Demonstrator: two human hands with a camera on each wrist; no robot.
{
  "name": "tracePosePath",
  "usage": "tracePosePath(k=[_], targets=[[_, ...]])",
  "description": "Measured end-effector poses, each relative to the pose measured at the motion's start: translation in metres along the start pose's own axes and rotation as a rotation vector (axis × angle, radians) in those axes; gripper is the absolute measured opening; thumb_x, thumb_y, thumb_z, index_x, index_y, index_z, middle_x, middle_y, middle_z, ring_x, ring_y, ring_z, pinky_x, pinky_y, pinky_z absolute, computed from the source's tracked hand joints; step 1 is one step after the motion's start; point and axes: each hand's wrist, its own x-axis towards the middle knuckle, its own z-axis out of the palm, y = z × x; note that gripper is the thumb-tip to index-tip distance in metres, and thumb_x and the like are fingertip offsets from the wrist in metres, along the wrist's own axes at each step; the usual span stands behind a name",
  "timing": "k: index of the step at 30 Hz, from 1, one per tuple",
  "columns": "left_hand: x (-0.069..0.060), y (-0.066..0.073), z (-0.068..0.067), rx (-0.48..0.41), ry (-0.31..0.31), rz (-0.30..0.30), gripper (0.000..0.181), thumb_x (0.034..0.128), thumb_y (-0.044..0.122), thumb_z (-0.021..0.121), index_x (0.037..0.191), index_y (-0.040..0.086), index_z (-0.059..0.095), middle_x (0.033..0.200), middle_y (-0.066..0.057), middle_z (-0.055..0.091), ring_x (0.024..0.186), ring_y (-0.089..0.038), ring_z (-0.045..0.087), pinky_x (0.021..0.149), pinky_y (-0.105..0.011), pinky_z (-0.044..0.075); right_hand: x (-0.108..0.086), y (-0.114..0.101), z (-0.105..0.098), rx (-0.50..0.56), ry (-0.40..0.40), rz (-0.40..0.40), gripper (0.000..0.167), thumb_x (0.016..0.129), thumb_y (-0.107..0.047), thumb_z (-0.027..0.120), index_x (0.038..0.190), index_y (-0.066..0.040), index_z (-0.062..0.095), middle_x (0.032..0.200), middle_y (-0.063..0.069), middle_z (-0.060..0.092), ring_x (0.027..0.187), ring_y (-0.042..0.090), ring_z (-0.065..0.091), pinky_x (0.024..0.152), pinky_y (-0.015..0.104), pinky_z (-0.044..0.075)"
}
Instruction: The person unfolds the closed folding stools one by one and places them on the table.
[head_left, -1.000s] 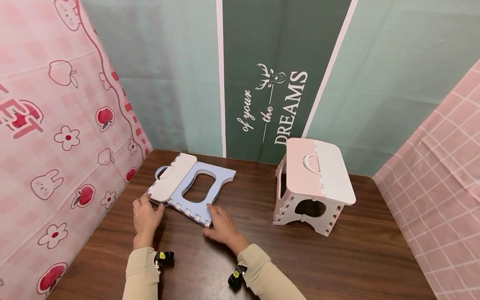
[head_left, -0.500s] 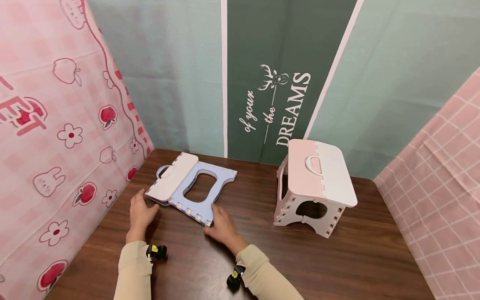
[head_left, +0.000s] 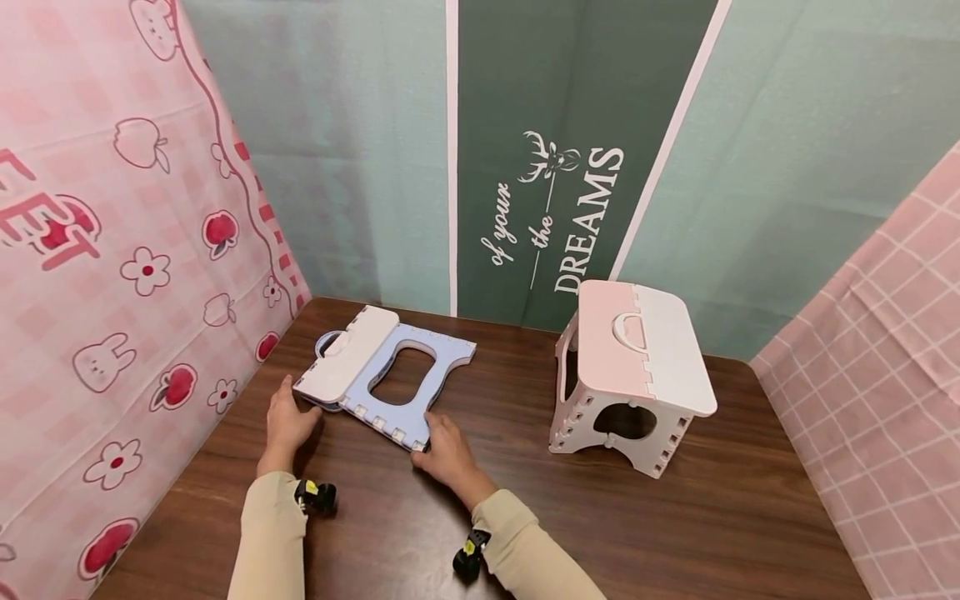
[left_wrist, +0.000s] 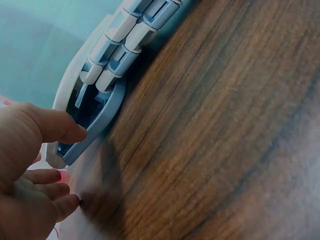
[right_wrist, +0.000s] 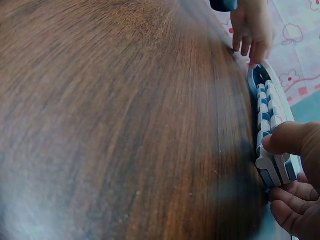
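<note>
A folded step stool (head_left: 420, 408), blue with a white seat flap and a loop handle, lies flat on the table at the left in the head view. At its front left corner is my left hand (head_left: 291, 427), fingers relaxed along the edge. In the left wrist view that thumb (left_wrist: 65, 127) rests by the stool's rounded end, with the other fingers spread apart from it. My right hand (head_left: 447, 454) holds the front right corner. The right wrist view has its thumb (right_wrist: 282, 140) on the hinged edge and its fingers curled around the corner.
A second stool (head_left: 645, 350), pink and white, stands unfolded at the right of the wooden table (head_left: 675, 533). Curtains hang close behind the table, with a patterned pink cloth (head_left: 172, 275) at the left and a checked pink one (head_left: 885, 333) at the right.
My left hand has shifted slightly left and opened out along the stool's corner. The right hand keeps its place on the other corner, and the head view has shifted a little.
</note>
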Motion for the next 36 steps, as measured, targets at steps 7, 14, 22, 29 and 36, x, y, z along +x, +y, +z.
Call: tracePosePath(k=[7, 14, 22, 29, 36], targets=[[0.007, -0.001, 0.000, 0.011, 0.015, 0.009, 0.065, 0.0755, 0.003, 0.062, 0.132, -0.016, 0.034, 0.126, -0.039, 0.037, 0.117, -0.050, 0.032, 0.099, -0.056, 0.023, 0.002, -0.001, 0.001, 0.010, -0.018, 0.018, 0.068, 0.069, -0.019, 0.078, 0.127, 0.005, 0.051, 0.110, 0.017, 0.056, 0.101, 0.031, 0.056, 0.082, 0.036, 0.047], [0.011, 0.001, 0.000, 0.006, 0.081, -0.003, 0.053, 0.0764, 0.002, 0.061, 0.124, -0.014, 0.045, 0.113, -0.037, 0.048, 0.108, -0.050, 0.041, 0.095, -0.057, 0.026, 0.004, -0.001, 0.000, 0.009, -0.049, 0.038, 0.067, 0.071, -0.019, 0.078, 0.127, 0.007, 0.051, 0.112, 0.020, 0.055, 0.102, 0.032, 0.056, 0.082, 0.036, 0.047], [0.009, 0.001, 0.002, -0.011, 0.108, -0.019, 0.052, 0.0755, 0.002, 0.064, 0.122, -0.015, 0.046, 0.097, -0.032, 0.053, 0.099, -0.047, 0.044, 0.093, -0.055, 0.027, 0.002, 0.002, -0.001, 0.001, -0.056, 0.004, 0.066, 0.072, -0.018, 0.077, 0.126, 0.009, 0.051, 0.111, 0.020, 0.055, 0.101, 0.033, 0.055, 0.082, 0.036, 0.047], [0.000, 0.004, 0.004, -0.085, 0.160, -0.067, 0.055, 0.0720, 0.000, 0.066, 0.122, -0.014, 0.048, 0.085, -0.026, 0.051, 0.094, -0.041, 0.044, 0.088, -0.051, 0.030, -0.002, 0.006, -0.004, -0.017, -0.028, -0.048, 0.064, 0.069, -0.015, 0.077, 0.123, 0.010, 0.053, 0.108, 0.019, 0.057, 0.099, 0.032, 0.056, 0.083, 0.035, 0.047], [-0.002, 0.011, 0.004, -0.131, 0.171, -0.079, 0.057, 0.0723, -0.002, 0.067, 0.124, -0.014, 0.045, 0.092, -0.029, 0.048, 0.102, -0.042, 0.038, 0.088, -0.050, 0.029, -0.002, 0.007, -0.007, -0.017, -0.034, -0.050, 0.062, 0.069, -0.015, 0.078, 0.122, 0.009, 0.054, 0.109, 0.020, 0.057, 0.099, 0.033, 0.056, 0.083, 0.035, 0.047]])
